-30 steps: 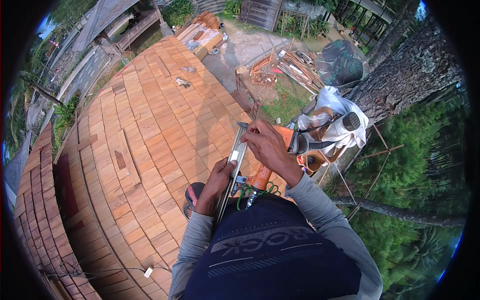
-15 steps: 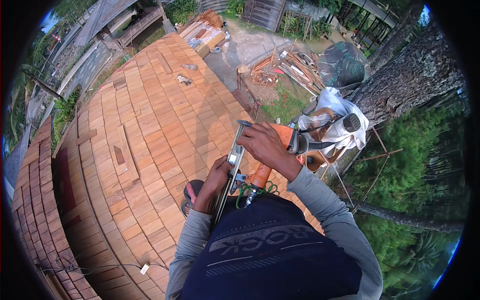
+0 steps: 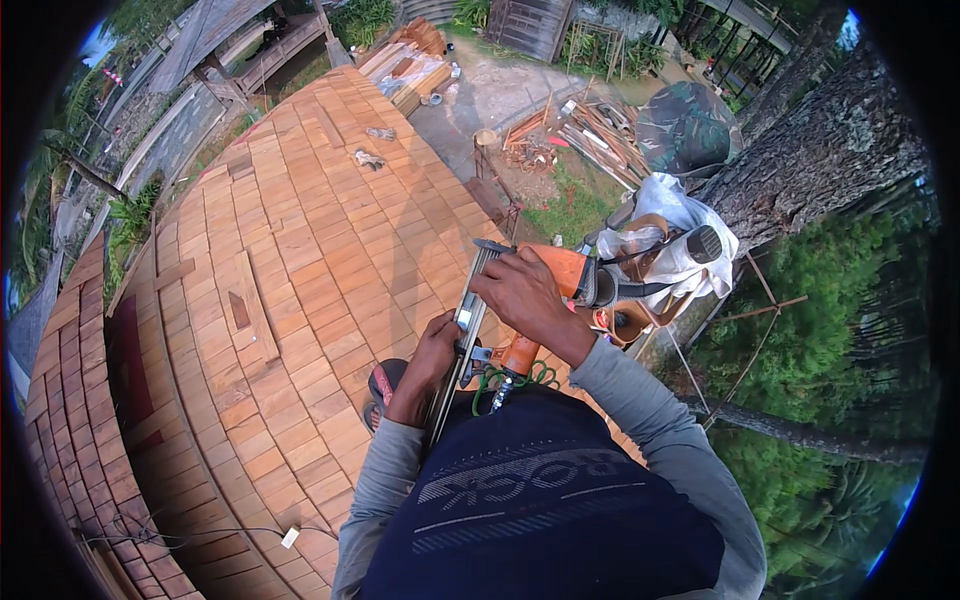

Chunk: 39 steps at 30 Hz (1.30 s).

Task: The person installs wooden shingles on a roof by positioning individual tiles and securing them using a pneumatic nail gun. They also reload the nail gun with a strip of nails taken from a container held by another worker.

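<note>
Across my lap, in front of my dark shirt, lies an orange air nail gun (image 3: 560,270), its long metal magazine (image 3: 462,340) turned up. My left hand (image 3: 430,358) is closed around the lower part of the magazine, beside a small pale patch of metal. Over the far end of the magazine, by the dark nose, my right hand (image 3: 528,300) has its fingers curled down on the gun. Whether a small nail strip is under those fingers is hidden. A green coiled hose (image 3: 542,374) hangs at the fitting below the orange handle.
I am on a curved roof of wooden shingles (image 3: 290,250). Loose wood strips (image 3: 258,305) and gloves (image 3: 368,159) lie on it. At the right edge sit a bucket with white sacking (image 3: 690,215) and a tree trunk (image 3: 820,150). A cable (image 3: 215,533) crosses the lower left.
My right hand has shifted slightly on the far end of the nail gun's magazine. My left hand keeps its hold, and the gun has barely moved.
</note>
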Each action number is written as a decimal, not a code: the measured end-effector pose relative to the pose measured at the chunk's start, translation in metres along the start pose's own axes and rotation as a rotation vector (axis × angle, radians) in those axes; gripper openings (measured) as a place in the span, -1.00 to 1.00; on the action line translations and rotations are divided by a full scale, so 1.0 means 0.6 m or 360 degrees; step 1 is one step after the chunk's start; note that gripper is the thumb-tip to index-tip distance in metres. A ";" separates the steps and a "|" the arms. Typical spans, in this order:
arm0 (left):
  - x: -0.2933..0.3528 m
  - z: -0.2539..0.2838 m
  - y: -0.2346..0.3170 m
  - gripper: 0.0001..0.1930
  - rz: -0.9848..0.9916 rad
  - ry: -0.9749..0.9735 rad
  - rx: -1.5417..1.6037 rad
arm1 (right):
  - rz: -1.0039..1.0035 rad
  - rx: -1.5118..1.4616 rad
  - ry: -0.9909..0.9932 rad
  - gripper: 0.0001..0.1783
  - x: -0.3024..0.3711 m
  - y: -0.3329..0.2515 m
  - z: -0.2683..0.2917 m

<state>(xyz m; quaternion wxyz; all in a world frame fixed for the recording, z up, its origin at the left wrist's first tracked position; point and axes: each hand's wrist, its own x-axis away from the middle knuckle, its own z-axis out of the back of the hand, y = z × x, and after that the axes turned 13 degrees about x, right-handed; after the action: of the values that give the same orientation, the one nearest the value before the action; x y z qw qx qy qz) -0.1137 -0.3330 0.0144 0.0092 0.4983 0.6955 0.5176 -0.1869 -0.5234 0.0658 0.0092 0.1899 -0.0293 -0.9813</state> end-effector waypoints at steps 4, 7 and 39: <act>0.000 -0.002 0.001 -0.59 0.0017 -0.0004 0.0010 | -0.0021 -0.0017 0.0054 -0.92 0.002 -0.002 -0.007; -0.002 -0.001 0.002 -0.60 0.0025 -0.0016 -0.0005 | -0.0026 -0.0004 0.0014 -0.91 0.000 -0.003 -0.005; -0.019 -0.028 -0.021 -0.51 -0.0289 0.0378 -0.0533 | -0.0389 -0.1018 0.0679 -0.76 0.137 -0.022 0.013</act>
<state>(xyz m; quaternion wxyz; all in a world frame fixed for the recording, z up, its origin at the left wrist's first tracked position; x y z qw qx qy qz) -0.1254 -0.3522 0.0074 0.0565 0.3608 0.6380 0.6779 -0.2661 -0.5119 0.0417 -0.0430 0.3790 0.3028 -0.8734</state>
